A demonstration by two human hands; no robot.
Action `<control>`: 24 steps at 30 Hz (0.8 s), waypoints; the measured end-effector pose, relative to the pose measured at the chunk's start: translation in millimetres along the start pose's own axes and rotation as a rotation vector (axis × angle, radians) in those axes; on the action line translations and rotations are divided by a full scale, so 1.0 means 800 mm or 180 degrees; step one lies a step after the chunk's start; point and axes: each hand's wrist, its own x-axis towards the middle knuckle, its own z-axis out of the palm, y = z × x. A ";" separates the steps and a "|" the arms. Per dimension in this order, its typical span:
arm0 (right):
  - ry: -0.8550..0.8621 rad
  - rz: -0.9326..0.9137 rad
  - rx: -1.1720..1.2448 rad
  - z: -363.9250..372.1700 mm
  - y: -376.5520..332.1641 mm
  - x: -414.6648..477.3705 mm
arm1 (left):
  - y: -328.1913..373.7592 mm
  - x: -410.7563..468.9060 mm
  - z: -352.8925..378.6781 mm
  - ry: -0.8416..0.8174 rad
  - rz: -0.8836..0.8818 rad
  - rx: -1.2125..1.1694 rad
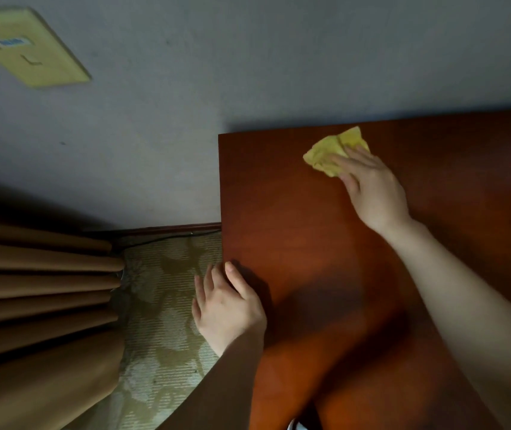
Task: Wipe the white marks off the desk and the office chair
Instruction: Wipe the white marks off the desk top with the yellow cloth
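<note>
Nearest you, your left grip (228, 305) sits at the worktop's (297, 225) left edge, on a dark brown sleeve (217, 395); thumb lies on the wood, the other fingers are loosely spread and relaxed, poking out past the edge over the patterned carpet (167, 293); it's not pinching anything. Left of that, brown curtain (40, 293) folds hang down to the floor.

Your bare right forearm runs diagonally across the reddish-brown worktop from the lower right; the right grip (372, 187) is palm down up at the far end, fingers pretty straight and close together, pressing flat on the yellow cloth (330, 150); no curl round it as far as I can see. The cloth is crumpled up, lying on the worktop just short of its back edge, sticking out ahead of your fingertips.

Past that it's the grey wall (161, 119), with a dark skirting board (170, 228) along the bottom and a yellowish plate (27, 46) mounted off to the far left; it's blurry.
</note>
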 end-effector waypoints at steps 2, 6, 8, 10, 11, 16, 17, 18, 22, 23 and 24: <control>0.0114 0.0163 -0.0065 -0.002 0.011 0.026 | -0.001 0.000 -0.001 -0.0015 0.0000 0.0020; 0.0184 0.0668 -0.0290 -0.006 0.028 0.062 | 0.000 0.001 -0.003 -0.0020 0.0005 -0.0010; 0.0238 0.0817 -0.0391 -0.001 0.024 0.065 | 0.001 0.001 -0.004 -0.0028 -0.0003 -0.0023; 0.0293 0.0816 -0.0395 0.006 0.015 0.056 | 0.001 0.000 -0.005 -0.0036 0.0005 -0.0021; 0.0291 0.0757 -0.0380 0.008 0.011 0.047 | 0.001 0.000 -0.005 -0.0042 0.0014 -0.0033; 0.0024 0.0218 -0.0206 0.005 0.005 -0.031 | 0.004 0.000 -0.006 -0.0083 0.0008 -0.0109; -0.0009 0.0089 -0.0190 0.005 0.003 -0.053 | 0.004 -0.001 -0.007 -0.0090 -0.0005 -0.0120; -0.0030 -0.0035 -0.0196 0.004 0.001 -0.075 | 0.004 -0.001 -0.007 -0.0099 -0.0011 -0.0127; -0.0224 -0.0457 -0.0195 -0.004 -0.004 -0.159 | 0.004 -0.001 -0.008 -0.0124 -0.0030 -0.0163; -0.0306 -0.0559 -0.0173 -0.006 -0.006 -0.178 | 0.004 -0.002 -0.009 -0.0125 -0.0029 -0.0166; -0.0400 -0.0643 -0.0139 -0.009 -0.007 -0.195 | 0.005 -0.002 -0.009 -0.0119 -0.0023 -0.0172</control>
